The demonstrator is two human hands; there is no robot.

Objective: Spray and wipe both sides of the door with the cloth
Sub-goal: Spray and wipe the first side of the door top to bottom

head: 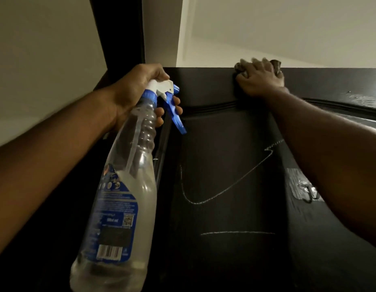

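Door (pixel 225 165): right grip (pixel 260 81) clutches cloth (pixel 275 64) at top edge; left grip (pixel 138 89) wraps bottle (pixel 123 186), trigger doorward.

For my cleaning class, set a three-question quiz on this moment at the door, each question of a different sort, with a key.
1. Which hand holds the spray bottle? A) left B) right C) neither
2. Fill in: the right hand holds the cloth against the ___ edge of the door.
3. True or false: the door panel is free of marks.

Key
1. A: the left hand grips the bottle's neck, fingers by the trigger.
2. top
3. False: pale scrawled lines cross the panel.
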